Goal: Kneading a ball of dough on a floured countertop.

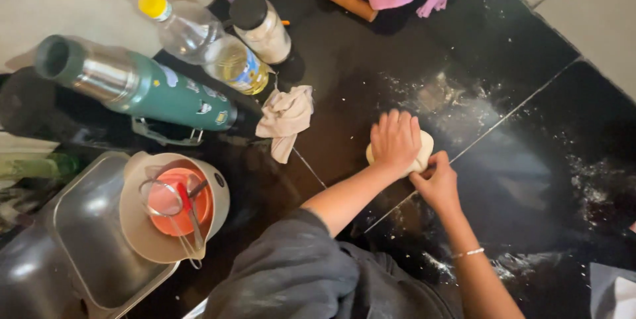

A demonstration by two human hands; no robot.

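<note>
Dough [424,150]: a pale lump on the black desk [517,180], floury.
Left hand [395,139]: laid on top, fingers spread flat.
Right hand [437,183]: fingers curled, pinching the near edge.
Cloth [285,120]: left of the dough.

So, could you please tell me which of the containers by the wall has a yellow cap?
The clear oil bottle; the jar beside it has a black lid.

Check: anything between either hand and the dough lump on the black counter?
Nothing visible. The left hand lies flat on top of the dough and the right hand grips its near edge. The crumpled cloth and bottles sit off to the side.
</note>
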